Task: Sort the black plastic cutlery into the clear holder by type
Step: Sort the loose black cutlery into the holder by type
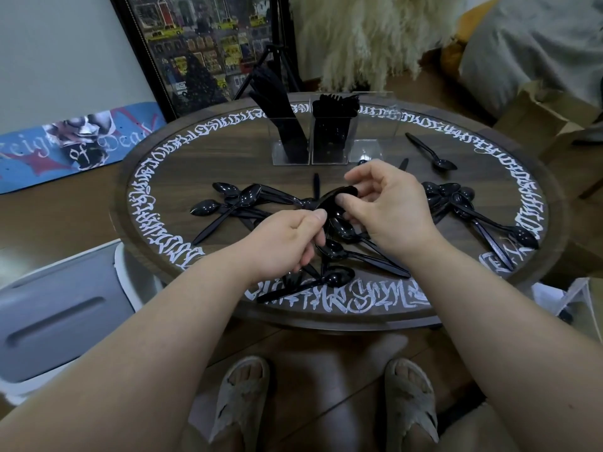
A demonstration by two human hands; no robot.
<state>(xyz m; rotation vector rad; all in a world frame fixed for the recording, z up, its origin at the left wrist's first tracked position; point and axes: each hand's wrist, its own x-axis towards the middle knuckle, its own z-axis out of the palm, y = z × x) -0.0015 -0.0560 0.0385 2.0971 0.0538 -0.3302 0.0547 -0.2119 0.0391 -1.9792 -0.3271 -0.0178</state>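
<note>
Gathering spoons is the step you look to be on now. Your left hand [295, 238] is curled round a small bunch of black spoons [329, 207], gripping them by the handles. Your right hand [385, 203] pinches the bowl end of the top spoon with thumb and fingers, as if lining it up with the others. Both hands are close together over the middle of the round worktop [228, 151], just above the pile.

More spoons lie loose on the worktop. One heap [235, 199] sits to your left, one heap [456, 200] sits to your right, and some spoons [346, 256] lie under your hands. One lone spoon [430, 151] rests far off near the right back.

The clear holder [326, 132] stands at the back of the worktop. Its left part holds long black pieces that look like knives [277, 102]. Its middle part holds forks [336, 107]. Its right part [375, 138] looks bare, so that is likely where the spoons belong.

Next, you will need to keep the bunch snug so no spoon slips, then reach forward over the loose ones and drop the bunch, handles down, into that right part. Both your arms reach out from low in the view, elbows bent, wrists turned in toward each other.
</note>
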